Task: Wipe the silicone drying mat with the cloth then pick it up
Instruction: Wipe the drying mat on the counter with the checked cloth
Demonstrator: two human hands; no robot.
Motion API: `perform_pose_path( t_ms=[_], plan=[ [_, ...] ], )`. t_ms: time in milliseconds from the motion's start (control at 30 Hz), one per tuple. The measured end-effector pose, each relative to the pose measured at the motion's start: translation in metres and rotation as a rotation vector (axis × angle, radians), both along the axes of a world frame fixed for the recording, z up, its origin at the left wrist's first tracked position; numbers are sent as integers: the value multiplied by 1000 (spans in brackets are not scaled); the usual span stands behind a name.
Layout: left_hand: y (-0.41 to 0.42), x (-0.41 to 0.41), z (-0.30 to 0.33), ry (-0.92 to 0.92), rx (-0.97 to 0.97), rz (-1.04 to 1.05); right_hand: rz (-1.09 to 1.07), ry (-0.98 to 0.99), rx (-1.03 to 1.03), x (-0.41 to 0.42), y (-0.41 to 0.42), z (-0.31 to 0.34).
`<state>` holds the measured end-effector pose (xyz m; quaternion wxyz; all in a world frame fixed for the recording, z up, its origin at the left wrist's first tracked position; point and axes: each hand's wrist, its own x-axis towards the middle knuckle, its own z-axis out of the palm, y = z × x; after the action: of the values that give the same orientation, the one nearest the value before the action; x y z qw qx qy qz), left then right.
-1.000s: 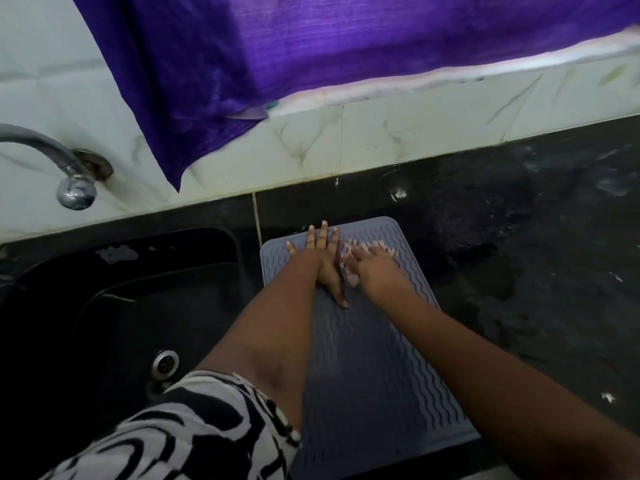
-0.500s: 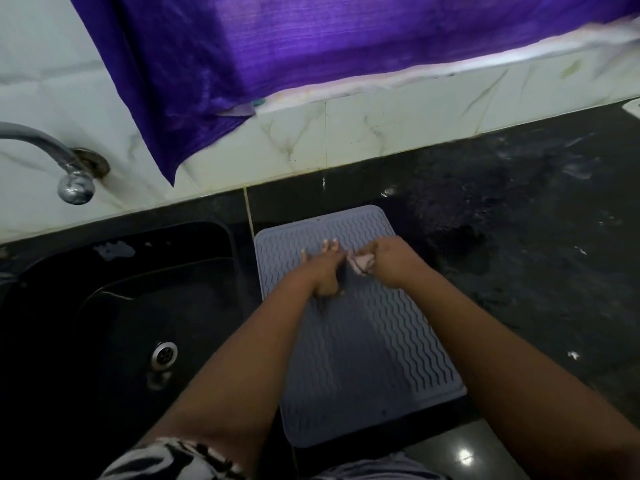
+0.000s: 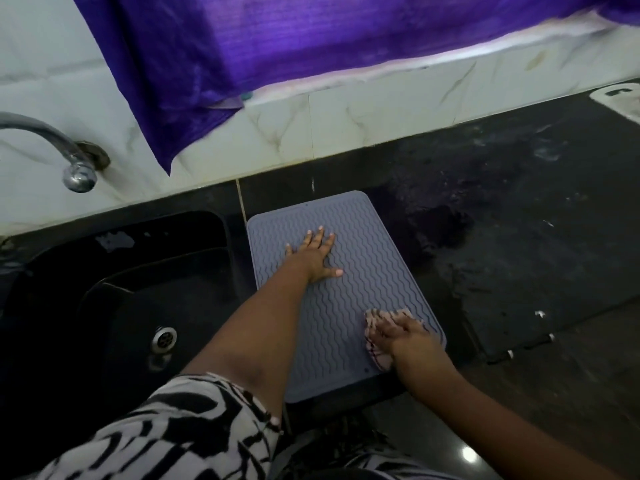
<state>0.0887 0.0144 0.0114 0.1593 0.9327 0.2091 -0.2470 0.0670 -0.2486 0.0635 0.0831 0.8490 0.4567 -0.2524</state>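
Note:
A grey silicone drying mat (image 3: 349,306) with wavy ridges lies flat on the black counter, just right of the sink. My left hand (image 3: 313,258) rests flat on the mat's far half, palm down and fingers spread. My right hand (image 3: 403,336) presses a small pale checked cloth (image 3: 375,341) against the mat's near right corner. Most of the cloth is hidden under the fingers; only its left edge shows.
A black sink (image 3: 114,306) with a metal drain (image 3: 165,337) lies to the left, a chrome tap (image 3: 69,161) over it. Purple fabric (image 3: 311,46) hangs over the tiled wall. The wet black counter (image 3: 519,237) stretches right, with a white object (image 3: 620,98) at its far right edge.
My right hand has dragged the cloth from the mat's far middle down to its near right corner. My left hand has opened out flat and stayed on the far half.

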Motion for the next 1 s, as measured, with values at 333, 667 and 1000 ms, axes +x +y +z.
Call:
perform_pose_path(
  t_ms=[333,667,1000],
  plan=[
    [-92,-44,-2,-378,139,288,-149,195,388,38,13,0],
    [-108,-51,-16,-194,161,228,20,-39,-18,-18,-51,-26],
    [-73,-40,33,-196,-46,217,-1053,1137,879,38,-76,51]
  ],
)
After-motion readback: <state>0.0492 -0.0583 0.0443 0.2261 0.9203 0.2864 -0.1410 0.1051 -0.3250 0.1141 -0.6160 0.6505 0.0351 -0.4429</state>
